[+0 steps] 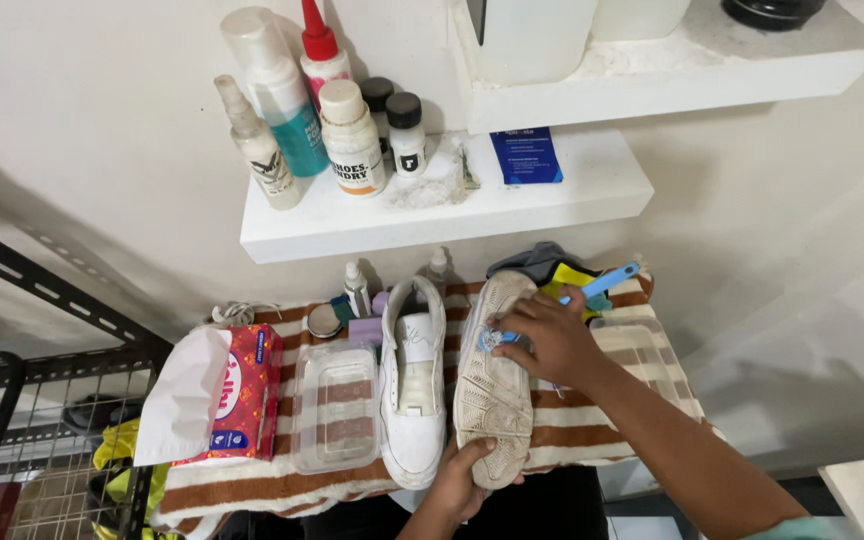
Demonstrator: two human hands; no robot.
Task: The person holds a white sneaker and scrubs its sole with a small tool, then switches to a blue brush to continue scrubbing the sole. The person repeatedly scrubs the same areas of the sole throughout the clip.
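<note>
Gripping the upturned shoe [493, 385] at its near toe, our left hand [460, 485] steadies it; our right hand [552, 340] clenches a blue brush [592, 288]. Hard scrubbing could twist it loose, we judge.

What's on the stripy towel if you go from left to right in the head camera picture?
Pink tissue pack → clear plastic tub → upright white shoe → upturned shoe, held by the left hand → right hand with a blue brush → second clear tub.
</note>
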